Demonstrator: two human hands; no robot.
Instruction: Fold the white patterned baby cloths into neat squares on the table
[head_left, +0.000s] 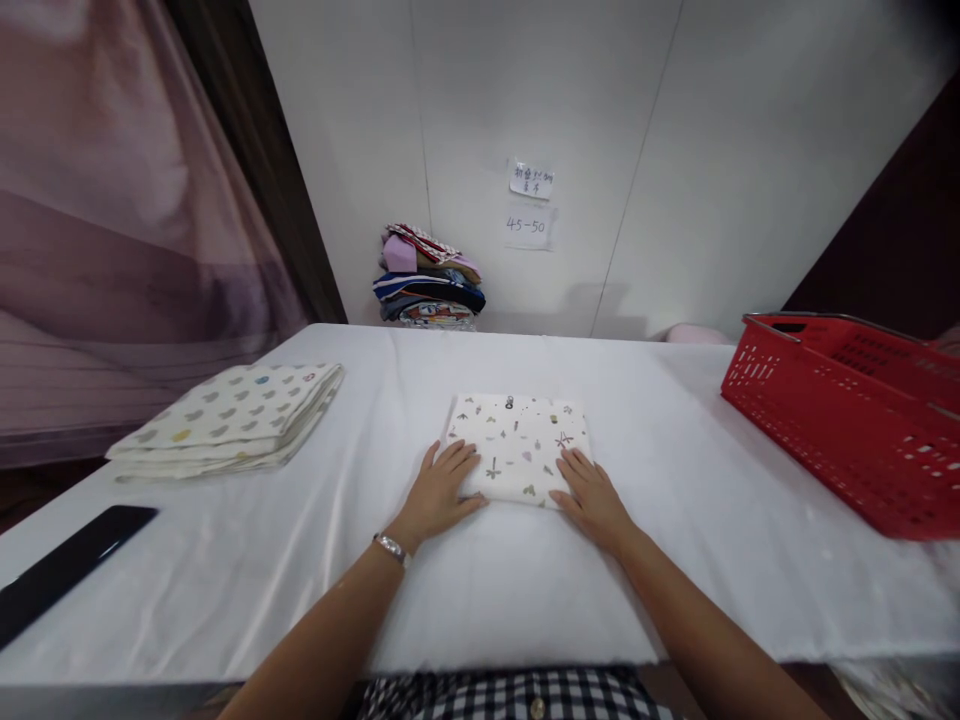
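A folded white cloth printed with small motifs lies flat in the middle of the table, which is draped in white. My left hand rests flat on the cloth's near left corner, fingers spread, a watch on the wrist. On the near right corner lies my right hand, palm down as well. Neither hand grips anything.
A folded stack of heart-print cloths sits at the left. A red plastic basket stands at the right edge. A dark flat object lies at the near left. Folded colourful fabrics are piled against the back wall, under paper notes.
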